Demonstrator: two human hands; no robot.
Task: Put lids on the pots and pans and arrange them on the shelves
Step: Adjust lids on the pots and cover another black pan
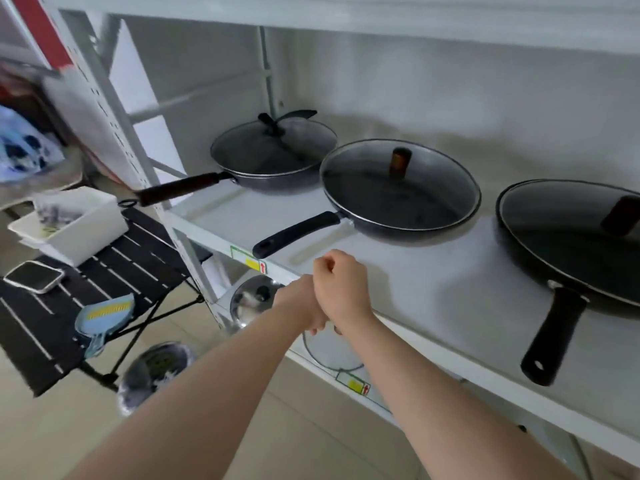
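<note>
Nearest, the right hand (341, 282) is curled into a loose fist holding nothing, pressed against the left hand (304, 303), whose fingers are bent and partly hidden behind the right wrist; whether they grip anything I cannot tell. Both hover at the front edge of the white metal shelf (398, 282).

Just below the fingers, on the lower tier, lies a round clear glass lid with a metal rim (329, 351), and left of it a shiny steel pot lid (251, 299). The glass one looks fragile and slick; it is best lifted by its knob, which is hidden here.

To the right of the fingers sits a wide black frying pan with a glass lid and brown knob (568, 244), its black handle overhanging the shelf edge and easy to knock. Beyond the fingers stands a black frying pan under a glass lid with a wooden knob (398, 188). Farthest, up and left, is a dark lidded wok with a brown wooden handle (273, 157). The pans probably weigh enough to need the handle.

Open shelf lies just past the knuckles, between the handles.
</note>
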